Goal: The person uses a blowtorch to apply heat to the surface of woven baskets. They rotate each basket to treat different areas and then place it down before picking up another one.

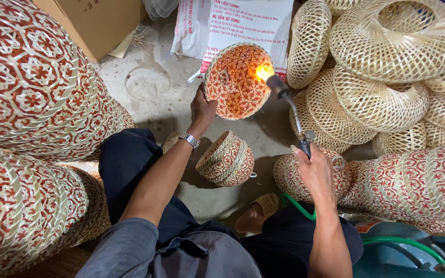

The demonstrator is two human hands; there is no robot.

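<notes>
Two hands busy: left hand [202, 110] grips red woven basket [237, 81]; right hand [312, 167] clasps lit torch [290, 105].

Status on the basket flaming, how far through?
Looks done, though I can't confirm: red-patterned stacks at left. In hand: left hand holds a red-patterned basket, right hand aims the torch, flame on its rim. Possibly left: two small baskets on the floor.
</notes>
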